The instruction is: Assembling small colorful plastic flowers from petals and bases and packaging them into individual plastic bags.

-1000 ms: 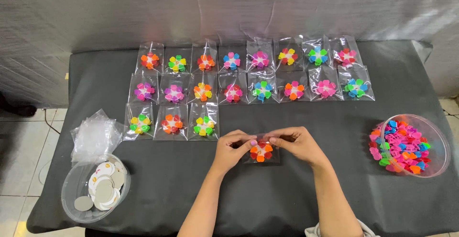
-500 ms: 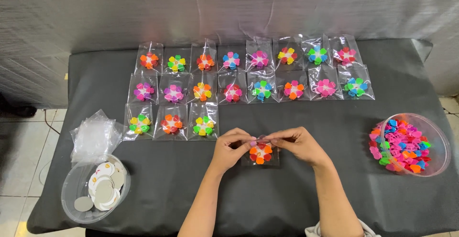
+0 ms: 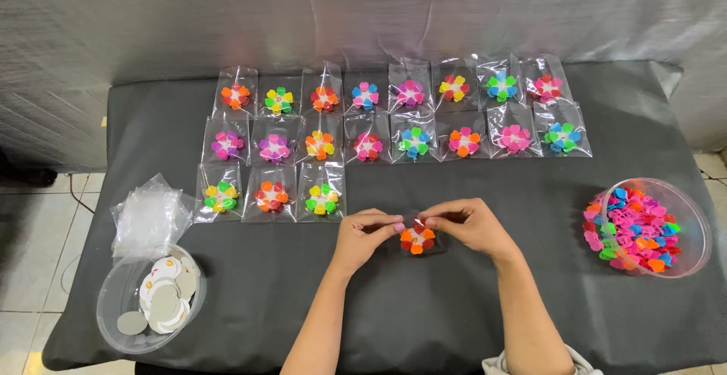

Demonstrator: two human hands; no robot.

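- The left hand (image 3: 366, 233) and right hand (image 3: 469, 224) pinch the top edge of a small clear bag (image 3: 419, 233) with their fingertips; inside it sits an orange-red flower of heart-shaped pieces (image 3: 417, 239), low on the black table (image 3: 469, 307).
- Nineteen sealed flower bags (image 3: 394, 129) lie beyond in rows of eight, eight and three.
- To the right stands a clear tub of loose coloured hearts (image 3: 632, 227).
- To the left lie a heap of empty bags (image 3: 148, 212) and one tub of round white discs (image 3: 155, 307).

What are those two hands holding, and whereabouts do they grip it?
A small clear bag with an orange flower inside; left hand and right hand pinch its top edge.
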